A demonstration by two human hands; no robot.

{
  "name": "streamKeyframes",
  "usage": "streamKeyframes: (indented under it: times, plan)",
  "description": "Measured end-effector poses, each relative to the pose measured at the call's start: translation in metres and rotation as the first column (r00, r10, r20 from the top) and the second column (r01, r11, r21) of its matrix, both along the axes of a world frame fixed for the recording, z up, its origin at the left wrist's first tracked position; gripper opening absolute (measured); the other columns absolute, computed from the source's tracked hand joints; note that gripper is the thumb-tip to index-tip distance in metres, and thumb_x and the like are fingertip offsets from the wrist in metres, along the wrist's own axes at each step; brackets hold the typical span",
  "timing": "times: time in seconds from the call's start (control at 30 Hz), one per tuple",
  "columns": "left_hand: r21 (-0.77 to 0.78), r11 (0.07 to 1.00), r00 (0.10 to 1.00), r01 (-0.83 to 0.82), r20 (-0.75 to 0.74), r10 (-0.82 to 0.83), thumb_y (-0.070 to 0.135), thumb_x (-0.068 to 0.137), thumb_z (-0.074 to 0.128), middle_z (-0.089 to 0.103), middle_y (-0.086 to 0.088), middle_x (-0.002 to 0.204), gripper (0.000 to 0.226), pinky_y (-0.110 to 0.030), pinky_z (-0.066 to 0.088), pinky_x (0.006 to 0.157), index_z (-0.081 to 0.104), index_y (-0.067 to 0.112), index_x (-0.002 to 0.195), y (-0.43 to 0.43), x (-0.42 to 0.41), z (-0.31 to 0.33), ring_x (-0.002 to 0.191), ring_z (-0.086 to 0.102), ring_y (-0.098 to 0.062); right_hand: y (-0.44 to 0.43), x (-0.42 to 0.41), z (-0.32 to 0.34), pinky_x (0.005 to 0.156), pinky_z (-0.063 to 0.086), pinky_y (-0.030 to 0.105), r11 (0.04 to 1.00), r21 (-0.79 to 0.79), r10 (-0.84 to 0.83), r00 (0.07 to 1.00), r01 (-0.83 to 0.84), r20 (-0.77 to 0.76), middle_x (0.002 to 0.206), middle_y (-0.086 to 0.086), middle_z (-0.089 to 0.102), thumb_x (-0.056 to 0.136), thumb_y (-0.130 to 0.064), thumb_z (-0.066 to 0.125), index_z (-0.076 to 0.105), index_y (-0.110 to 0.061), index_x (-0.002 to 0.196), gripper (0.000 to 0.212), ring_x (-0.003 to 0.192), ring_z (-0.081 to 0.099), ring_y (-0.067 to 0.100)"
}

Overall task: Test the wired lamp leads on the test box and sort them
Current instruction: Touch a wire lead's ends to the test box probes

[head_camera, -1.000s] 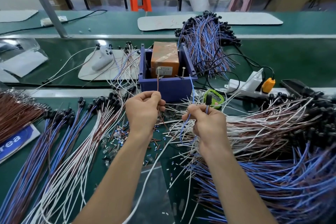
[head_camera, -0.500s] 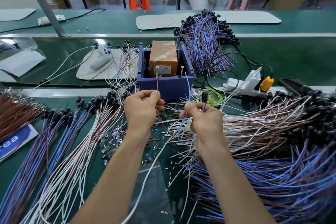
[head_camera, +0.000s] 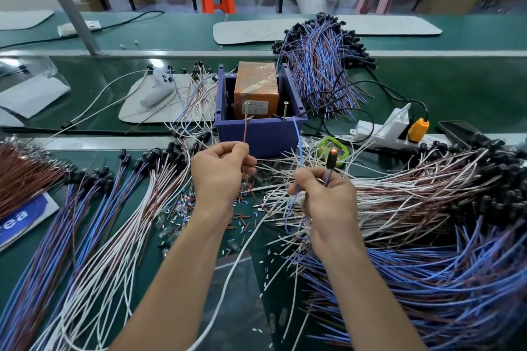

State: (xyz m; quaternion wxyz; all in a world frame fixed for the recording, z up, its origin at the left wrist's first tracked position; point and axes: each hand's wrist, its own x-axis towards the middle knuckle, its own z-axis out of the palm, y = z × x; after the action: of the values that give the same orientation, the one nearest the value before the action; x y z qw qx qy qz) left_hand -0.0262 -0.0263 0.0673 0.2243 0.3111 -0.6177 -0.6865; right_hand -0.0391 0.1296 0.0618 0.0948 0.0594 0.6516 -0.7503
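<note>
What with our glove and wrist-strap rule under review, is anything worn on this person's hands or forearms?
Nothing that shows. The left hand and right hand are bare: no gloves, rings or finger cots are visible. The left forearm and right forearm are bare down to the frame's bottom edge, with no sleeve, watch, wristband or grounding strap in view.

Test box label (head_camera: 255, 107) unreadable; blue sign (head_camera: 21, 215) cut off left.
</note>
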Motion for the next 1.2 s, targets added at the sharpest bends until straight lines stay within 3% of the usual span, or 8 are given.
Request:
streamKeyframes:
  times: [0.2,0.43,0.57,0.67,0.77,0.83,0.9,1.2]
  plan:
    - [0.138,0.901,0.911,0.411,-0.029,-0.411,0.007,0.093,0.072,0.077,-0.011,0.073,0.012,-0.018,0.053,0.052,0.077,0.012,0.083,0.033,0.019,0.008,0.058,0.072,-0.016,0.031,0.013,0.012,0.042,0.023,0.022,0.978,-0.021,0.208,0.973,-0.207,0.095,0.057,0.011,0.061,0.093,-0.007,0.069,0.067,-0.016,0.069,0.025,0.047,0.03,0.017]
    - [0.153,0.797,0.809,0.584,-0.025,-0.587,0.013,0.092,0.073,0.074,-0.004,0.067,0.029,-0.017,0.051,0.051,0.08,0.023,0.066,0.078,0.017,0.014,0.053,0.067,-0.011,0.088,0.026,0.029,0.038,0.021,0.019,0.961,0.046,0.262,0.953,-0.272,0.153,0.06,0.012,0.064,0.095,-0.006,0.065,0.07,-0.007,0.075,0.021,0.033,0.033,0.008]
    - [0.134,0.815,0.818,0.564,0.049,-0.574,0.01,0.092,0.073,0.073,-0.013,0.066,0.032,-0.022,0.053,0.046,0.075,0.012,0.06,0.1,0.02,0.011,0.05,0.068,-0.019,0.152,0.03,0.037,0.045,0.034,0.022,0.997,0.065,0.026,0.992,-0.035,0.123,0.08,0.013,0.073,0.1,-0.005,0.056,0.068,-0.005,0.109,0.015,0.048,0.045,0.013]
    - [-0.021,0.823,0.804,0.568,0.226,-0.55,0.012,0.093,0.07,0.073,-0.016,0.062,0.038,-0.025,0.054,0.048,0.074,0.009,0.056,0.114,0.024,0.004,0.05,0.07,-0.023,0.194,0.028,0.043,0.048,0.045,0.023,0.977,0.155,-0.144,0.989,0.144,-0.01,0.075,0.01,0.073,0.101,0.005,0.047,0.067,-0.006,0.109,0.024,0.055,0.06,0.017]
    - [-0.165,0.742,0.735,0.65,0.384,-0.559,0.019,0.093,0.068,0.072,-0.01,0.058,0.037,-0.023,0.053,0.048,0.076,0.01,0.058,0.127,0.026,-0.001,0.049,0.07,-0.02,0.219,0.024,0.043,0.058,0.06,0.032,0.819,0.498,-0.225,0.958,0.286,-0.18,0.071,0.005,0.074,0.104,-0.004,0.049,0.069,-0.01,0.107,0.021,0.062,0.071,0.019]
    - [-0.209,0.699,0.704,0.684,0.441,-0.557,0.026,0.095,0.067,0.073,-0.007,0.058,0.04,-0.024,0.054,0.051,0.077,0.009,0.06,0.133,0.028,-0.003,0.05,0.071,-0.018,0.232,0.02,0.041,0.067,0.06,0.042,0.499,0.785,-0.171,0.93,0.367,-0.326,0.072,0.005,0.073,0.101,-0.017,0.053,0.072,-0.014,0.095,0.02,0.067,0.07,0.027]
    - [-0.248,0.672,0.69,0.698,0.485,-0.537,0.032,0.096,0.066,0.073,-0.003,0.058,0.042,-0.026,0.055,0.057,0.076,0.01,0.062,0.136,0.029,-0.005,0.05,0.071,-0.016,0.239,0.017,0.04,0.069,0.052,0.04,0.21,0.88,-0.136,0.904,0.425,-0.405,0.075,0.012,0.07,0.096,-0.025,0.055,0.069,-0.011,0.085,0.022,0.068,0.058,0.033]
    - [-0.385,0.635,0.72,0.67,0.547,-0.428,0.043,0.095,0.065,0.071,0.0,0.054,0.041,-0.034,0.059,0.069,0.076,0.028,0.058,0.116,0.039,-0.007,0.051,0.069,-0.015,0.237,0.021,0.024,0.066,0.04,0.031,0.199,0.766,-0.181,0.791,0.611,-0.584,0.061,-0.009,0.052,0.088,-0.036,0.077,0.055,-0.019,0.086,0.028,0.06,0.057,0.028]
